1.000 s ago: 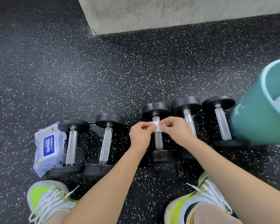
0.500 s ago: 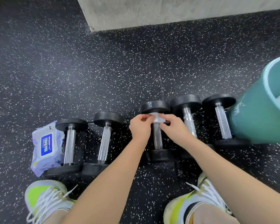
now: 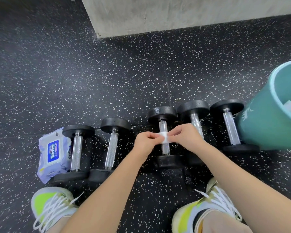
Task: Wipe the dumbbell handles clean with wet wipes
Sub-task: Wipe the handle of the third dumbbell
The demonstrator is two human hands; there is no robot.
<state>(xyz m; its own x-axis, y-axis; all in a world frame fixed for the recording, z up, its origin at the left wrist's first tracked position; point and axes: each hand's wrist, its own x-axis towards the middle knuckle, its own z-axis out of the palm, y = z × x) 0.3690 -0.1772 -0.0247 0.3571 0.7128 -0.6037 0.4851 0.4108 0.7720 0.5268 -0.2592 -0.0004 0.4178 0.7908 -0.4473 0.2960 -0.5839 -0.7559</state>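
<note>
A person crouches over a row of five dumbbells lined up on a black speckled rubber floor point(image 3: 107, 73), seen from above. At the centre of the frame, the left hand point(image 3: 145, 143) and the right hand point(image 3: 185, 137) each pinch one end of a folded white wet wipe point(image 3: 165, 137), which is wrapped across the knurled chrome handle point(image 3: 165, 148) of the middle dumbbell point(image 3: 162, 113). Both grips are closed on the wipe, fingers curled, thumbs and forefingers nipping the cloth from either side of the bar.

Two dumbbells lie to the left of centre: one point(image 3: 78, 131) at the far left and a second point(image 3: 115, 125) just beside it. Two more sit to the right: one point(image 3: 192, 107) partly hidden behind the right hand, and another point(image 3: 226, 106) touching or very nearly touching a teal plastic bucket point(image 3: 262, 125) at the right edge of the frame. Crumpled white material shows inside the bucket's rim; what it is cannot be made out.

A pale purple pack of wet wipes point(image 3: 53, 153) with a blue label lies on the floor at centre left, tucked against the leftmost dumbbell. Two yellow-and-white laced trainers, one at lower left point(image 3: 49, 204) and one at lower right point(image 3: 205, 209), frame the bottom of the picture. A grey concrete block point(image 3: 175, 14) fills the top.
</note>
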